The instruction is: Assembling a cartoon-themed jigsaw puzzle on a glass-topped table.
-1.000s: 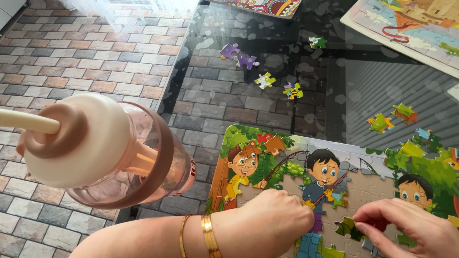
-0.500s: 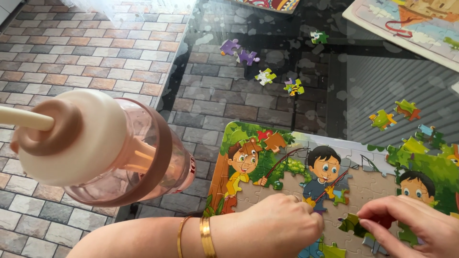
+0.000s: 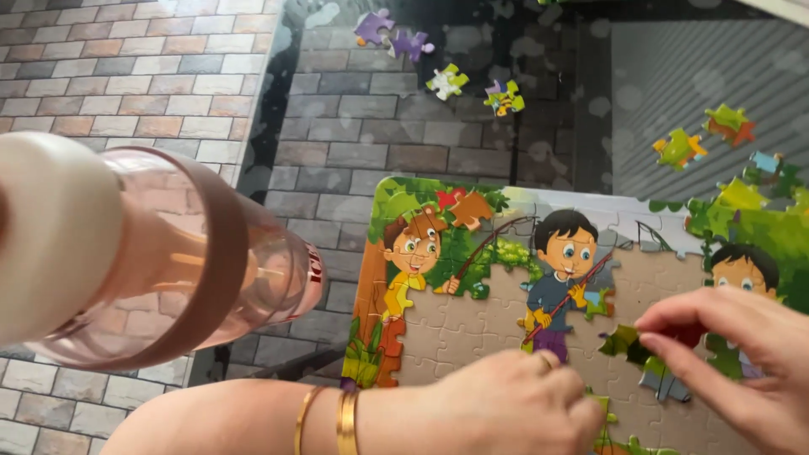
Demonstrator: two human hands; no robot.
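The right hand [image 3: 742, 362] pinches a dark green cardboard puzzle piece [image 3: 625, 342] at its fingertips, just above the bare gap in the cartoon jigsaw board [image 3: 472, 320] on the glass desk [image 3: 506, 152], while the curled left hand [image 3: 514, 409] rests nearer, left of it.

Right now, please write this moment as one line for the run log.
left hand: fist resting on puzzle board | right hand: pinching green puzzle piece over board | pink bottle: near left | loose pieces: on glass table
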